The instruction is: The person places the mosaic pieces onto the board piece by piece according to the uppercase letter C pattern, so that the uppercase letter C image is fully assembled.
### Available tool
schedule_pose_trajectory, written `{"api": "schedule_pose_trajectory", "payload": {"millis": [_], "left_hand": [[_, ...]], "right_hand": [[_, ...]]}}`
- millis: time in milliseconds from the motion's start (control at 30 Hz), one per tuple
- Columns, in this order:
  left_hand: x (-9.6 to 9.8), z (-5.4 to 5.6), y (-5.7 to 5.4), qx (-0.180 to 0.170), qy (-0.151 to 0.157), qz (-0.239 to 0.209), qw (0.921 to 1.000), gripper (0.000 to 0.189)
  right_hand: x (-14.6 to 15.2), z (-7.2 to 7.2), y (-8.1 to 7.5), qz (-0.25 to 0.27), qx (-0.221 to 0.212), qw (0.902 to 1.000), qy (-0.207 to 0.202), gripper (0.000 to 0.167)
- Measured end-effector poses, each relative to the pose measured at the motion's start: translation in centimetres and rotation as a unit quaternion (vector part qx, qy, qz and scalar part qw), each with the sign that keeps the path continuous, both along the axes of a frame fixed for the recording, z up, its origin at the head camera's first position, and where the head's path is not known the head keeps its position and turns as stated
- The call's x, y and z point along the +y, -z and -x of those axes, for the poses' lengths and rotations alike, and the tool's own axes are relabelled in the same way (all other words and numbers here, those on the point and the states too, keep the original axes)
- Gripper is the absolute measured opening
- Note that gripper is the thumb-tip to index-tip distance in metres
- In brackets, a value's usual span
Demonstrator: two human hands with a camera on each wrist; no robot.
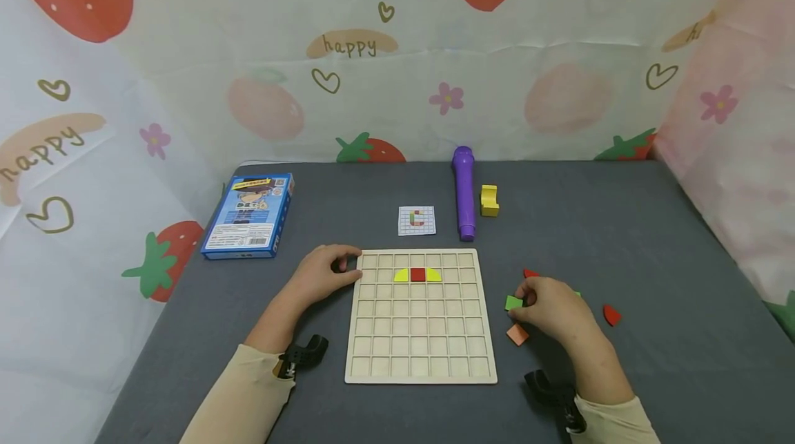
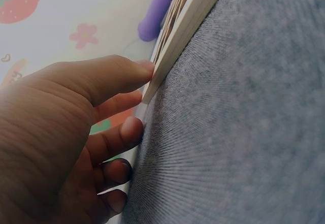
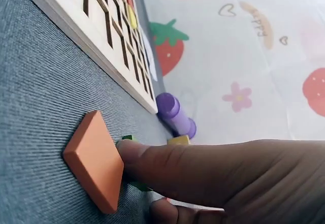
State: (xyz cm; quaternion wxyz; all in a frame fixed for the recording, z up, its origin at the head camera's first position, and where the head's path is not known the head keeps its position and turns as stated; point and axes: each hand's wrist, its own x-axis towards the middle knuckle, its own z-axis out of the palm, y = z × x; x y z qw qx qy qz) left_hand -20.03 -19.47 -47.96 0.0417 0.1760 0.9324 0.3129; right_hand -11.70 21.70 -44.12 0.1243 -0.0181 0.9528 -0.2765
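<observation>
A pale wooden grid board [image 1: 421,349] lies in front of me. Along one of its upper rows sit a red square [image 1: 418,275] and two yellow quarter-round pieces [image 1: 401,275], one on each side. My left hand [image 1: 319,277] touches the board's upper left corner with thumb and forefinger; its other fingers hang loosely in the left wrist view. To the right of the board, my right hand [image 1: 555,307] pinches a green piece [image 1: 513,303] between thumb and forefinger, low over the cloth. An orange diamond-shaped piece [image 3: 95,163] lies just beside the thumb.
Red pieces [image 1: 611,315] lie around the right hand, and another green bit shows behind it. Behind the board are a small pattern card [image 1: 417,221], a purple stick [image 1: 464,194] and a yellow block [image 1: 489,201]. A blue box [image 1: 248,216] stands back left.
</observation>
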Motion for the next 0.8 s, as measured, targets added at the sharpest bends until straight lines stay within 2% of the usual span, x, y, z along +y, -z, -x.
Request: {"api": "schedule_pose_trajectory", "payload": {"millis": [267,500,800], "left_hand": [[-0.1,0.0,0.0,-0.001,-0.004,0.003,1.0,0.039],[0.0,0.1,0.2,0.003,-0.002,-0.001,1.0,0.039],[-0.2,0.2,0.3,0.004,0.001,-0.004,1.0,0.039]], "right_hand": [[-0.4,0.4,0.0,-0.006,0.04,0.9992,-0.008,0.02],[-1.0,1.4,-1.4,0.016,0.082,0.9965,-0.009,0.025],[-3.6,2.8,-2.6,0.032,0.109,0.9927,-0.039,0.031]]}}
